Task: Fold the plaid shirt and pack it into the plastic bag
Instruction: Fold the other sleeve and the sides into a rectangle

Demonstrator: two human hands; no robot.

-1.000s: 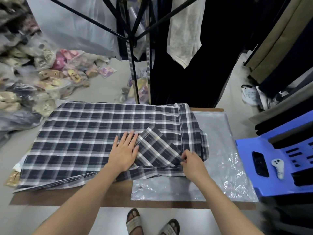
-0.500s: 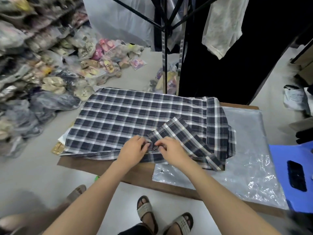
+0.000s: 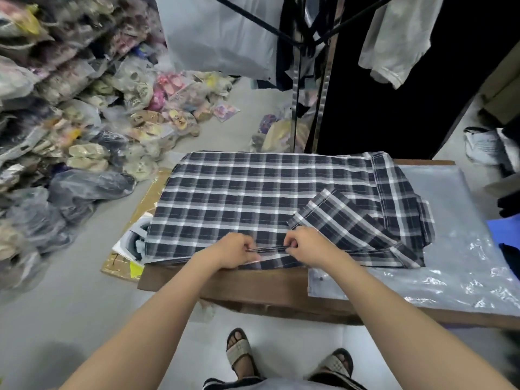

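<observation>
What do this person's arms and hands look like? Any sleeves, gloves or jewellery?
Both arms are bare all the way into view, with no sleeves showing. The left hand and right hand wear no gloves, and no rings, watch or bracelet can be seen. Further down, the feet wear open-toed sandals with pale woven straps.

This looks like a clothing and footwear stockroom or small shop's packing area. Heaps of slippers and shoes sealed in clear plastic bags [image 3: 92, 114] fill the left side and spill across the grey floor [image 3: 70, 305], while dark and pale garments [image 3: 394, 38] hang from a black metal rack [image 3: 298, 43] behind the far edge of the brown wooden bench [image 3: 253, 288]. A sheet of clear plastic packaging [image 3: 450, 263] covers the bench's right end.
</observation>
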